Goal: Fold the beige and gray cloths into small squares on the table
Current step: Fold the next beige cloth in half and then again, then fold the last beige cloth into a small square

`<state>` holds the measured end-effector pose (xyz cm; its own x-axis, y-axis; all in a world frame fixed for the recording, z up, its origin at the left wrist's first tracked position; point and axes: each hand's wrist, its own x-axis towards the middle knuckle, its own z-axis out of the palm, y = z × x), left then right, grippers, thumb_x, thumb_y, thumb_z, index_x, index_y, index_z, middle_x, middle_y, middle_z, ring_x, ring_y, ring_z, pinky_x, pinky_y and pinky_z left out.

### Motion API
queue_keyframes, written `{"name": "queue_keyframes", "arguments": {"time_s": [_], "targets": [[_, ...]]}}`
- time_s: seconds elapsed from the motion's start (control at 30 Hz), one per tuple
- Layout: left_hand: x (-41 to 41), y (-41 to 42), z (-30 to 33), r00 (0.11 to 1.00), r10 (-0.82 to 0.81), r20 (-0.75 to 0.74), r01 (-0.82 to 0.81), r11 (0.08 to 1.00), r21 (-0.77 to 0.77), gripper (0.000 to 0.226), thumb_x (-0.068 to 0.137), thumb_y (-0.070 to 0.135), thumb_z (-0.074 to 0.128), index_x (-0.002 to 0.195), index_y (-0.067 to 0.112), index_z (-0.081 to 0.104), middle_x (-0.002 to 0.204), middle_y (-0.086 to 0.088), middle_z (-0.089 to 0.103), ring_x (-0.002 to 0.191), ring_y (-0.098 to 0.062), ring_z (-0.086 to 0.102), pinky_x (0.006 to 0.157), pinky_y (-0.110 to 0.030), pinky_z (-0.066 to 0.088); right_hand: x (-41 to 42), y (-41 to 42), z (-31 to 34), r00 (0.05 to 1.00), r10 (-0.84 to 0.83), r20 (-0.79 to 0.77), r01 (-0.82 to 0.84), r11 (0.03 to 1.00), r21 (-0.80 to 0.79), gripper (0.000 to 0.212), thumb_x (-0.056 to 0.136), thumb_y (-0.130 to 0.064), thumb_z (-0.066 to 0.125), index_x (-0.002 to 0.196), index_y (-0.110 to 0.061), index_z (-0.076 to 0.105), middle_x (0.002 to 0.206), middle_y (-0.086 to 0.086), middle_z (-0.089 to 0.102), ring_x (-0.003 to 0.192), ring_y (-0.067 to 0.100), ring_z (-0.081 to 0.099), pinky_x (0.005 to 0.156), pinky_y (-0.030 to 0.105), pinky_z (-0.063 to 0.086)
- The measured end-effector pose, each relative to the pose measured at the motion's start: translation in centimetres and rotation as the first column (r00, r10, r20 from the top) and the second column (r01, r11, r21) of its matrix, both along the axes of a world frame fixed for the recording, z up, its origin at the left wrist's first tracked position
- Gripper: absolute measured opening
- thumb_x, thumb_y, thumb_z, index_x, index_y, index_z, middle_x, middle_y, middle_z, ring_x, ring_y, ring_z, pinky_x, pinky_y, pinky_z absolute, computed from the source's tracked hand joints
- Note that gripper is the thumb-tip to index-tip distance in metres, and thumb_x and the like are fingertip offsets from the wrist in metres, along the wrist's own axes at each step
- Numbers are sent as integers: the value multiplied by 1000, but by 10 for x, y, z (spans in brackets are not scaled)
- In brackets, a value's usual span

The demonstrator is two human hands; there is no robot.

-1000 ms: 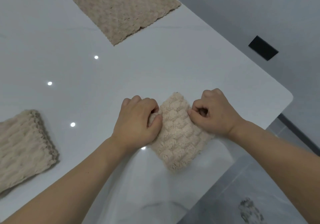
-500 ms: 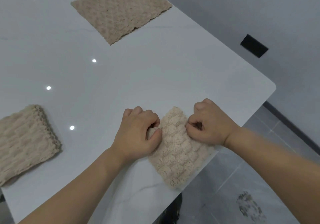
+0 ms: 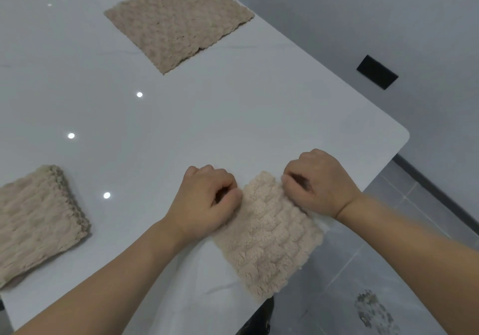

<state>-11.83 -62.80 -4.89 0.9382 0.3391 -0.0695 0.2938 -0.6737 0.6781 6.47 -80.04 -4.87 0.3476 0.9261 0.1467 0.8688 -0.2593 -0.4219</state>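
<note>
A small folded beige cloth (image 3: 267, 233) lies near the front right edge of the white table (image 3: 181, 132), its near corner hanging over the edge. My left hand (image 3: 207, 202) pinches its left corner with curled fingers. My right hand (image 3: 316, 181) pinches its far right edge, fingers curled too. A flat, unfolded beige cloth (image 3: 178, 18) lies at the far side of the table. A folded beige-gray cloth (image 3: 33, 220) sits at the left.
The table's rounded corner (image 3: 401, 135) is just right of my right hand, with grey floor tiles (image 3: 388, 257) below. A black wall plate (image 3: 377, 72) sits on the grey wall at the right.
The view has shifted, so the cloth and both hands now sit closer to the table's front edge. Both hands keep their grip on the small cloth.
</note>
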Motion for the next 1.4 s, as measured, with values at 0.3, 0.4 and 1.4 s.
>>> {"name": "queue_keyframes", "arguments": {"time_s": [0.3,0.4,1.4], "targets": [[59,71,-8,964,240,115,-264,921,285,33,86,22,49,116,11,57,120,-7,51,103,-28,45,89,-33,33,38,78,-13,985,-161,-57,163,986,44,33,91,-22,48,120,-8,54,123,5,55,110,22,53,94,42,41],[74,100,-23,961,260,93,-276,893,356,46,87,30,47,127,7,50,129,-13,44,122,-30,38,105,-35,24,48,109,-23,982,-190,-3,190,982,14,46,89,-25,46,132,-10,48,144,9,43,133,24,40,108,44,31],[167,213,-18,775,607,175,-631,742,226,11,78,13,49,84,18,42,70,7,42,75,-19,36,74,-30,21,166,298,-32,983,-166,83,148,970,191,17,89,-9,49,100,-14,61,106,-2,64,108,19,56,112,43,27]]}}
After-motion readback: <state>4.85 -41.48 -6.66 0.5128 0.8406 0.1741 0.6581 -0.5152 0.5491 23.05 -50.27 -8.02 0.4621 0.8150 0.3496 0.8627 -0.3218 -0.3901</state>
